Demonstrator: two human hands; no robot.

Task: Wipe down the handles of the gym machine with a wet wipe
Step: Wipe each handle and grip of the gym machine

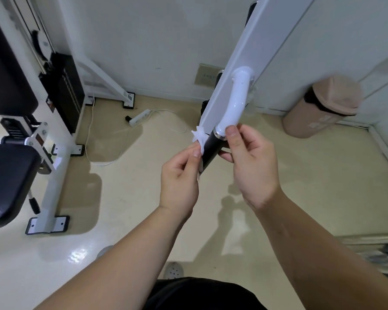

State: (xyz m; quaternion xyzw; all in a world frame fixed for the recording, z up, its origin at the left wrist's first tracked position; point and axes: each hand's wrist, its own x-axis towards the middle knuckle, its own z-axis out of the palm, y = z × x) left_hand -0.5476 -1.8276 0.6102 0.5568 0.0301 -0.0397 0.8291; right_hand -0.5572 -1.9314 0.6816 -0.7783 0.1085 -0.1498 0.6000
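A black handle grip (211, 148) hangs from a curved white tube (235, 101) on the white machine arm (240, 59), in the middle of the view. My left hand (180, 175) pinches a small crumpled white wet wipe (199, 137) against the grip's left side. My right hand (251, 162) holds the grip from the right, thumb near the chrome collar (218, 134) at its top and fingers curled behind it. The lower end of the grip is hidden between my hands.
A weight machine with black seat pad (7, 182), white frame (52, 175) and weight stack (67, 90) stands at the left. A power strip (139, 117) with a white cable lies on the beige floor. A tan bin (323, 106) stands by the right wall.
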